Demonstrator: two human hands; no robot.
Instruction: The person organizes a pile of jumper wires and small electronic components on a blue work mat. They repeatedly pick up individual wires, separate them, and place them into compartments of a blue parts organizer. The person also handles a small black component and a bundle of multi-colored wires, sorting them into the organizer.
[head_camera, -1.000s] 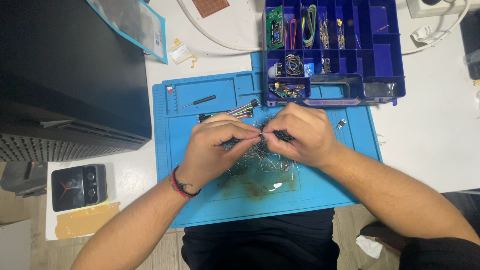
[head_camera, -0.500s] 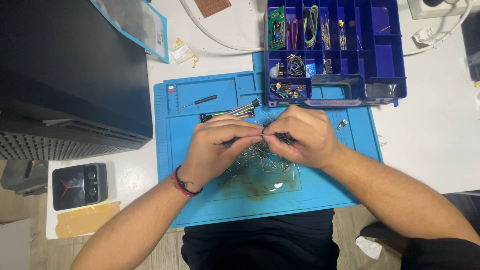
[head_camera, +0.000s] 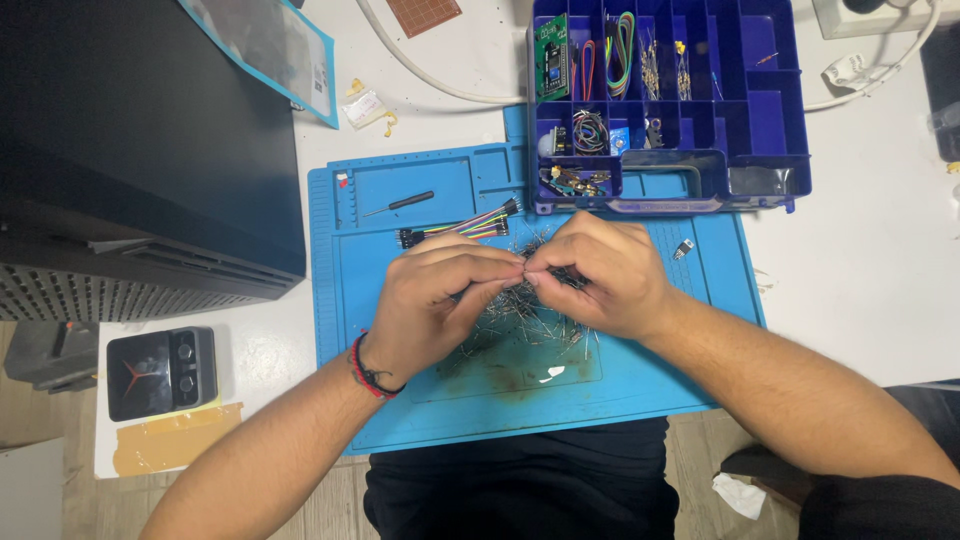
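Pile: a loose heap of thin metal-legged parts (head_camera: 525, 320) sits in the middle of the blue mat, spilling out below and between both hands.

Pinch point: fingertips of both hands meet right above the pile, just over its upper edge, and something thin from the heap is caught there; it is too small to tell exactly what.

Left hand: the left hand (head_camera: 435, 295) comes in from the lower left, knuckles up, thumb and forefinger pressed together at the meeting point, a red and black band on the wrist.

Right hand: the right hand (head_camera: 605, 270) comes from the right, fingers curled in, tips squeezed tight against the left's, covering the pile's top right part.

Mat: the blue work mat (head_camera: 420, 400) lies under everything, a stained patch showing on it just below the pile.

Jumper wires: a striped bundle of jumper wires (head_camera: 460, 226) lies just beyond the left knuckles, apart from the pile.

Screwdriver: a small black-handled screwdriver (head_camera: 400, 204) rests in the mat's upper left tray area.

Organizer: a dark blue compartment box (head_camera: 760, 110) stands at the mat's far edge, holding coiled wires and small parts.

Small piece: a little metal part (head_camera: 684, 248) lies on the mat to the right of the right hand.

Left side: a big black case (head_camera: 130, 150) and, nearer, a small black device (head_camera: 160, 371) on the white table.
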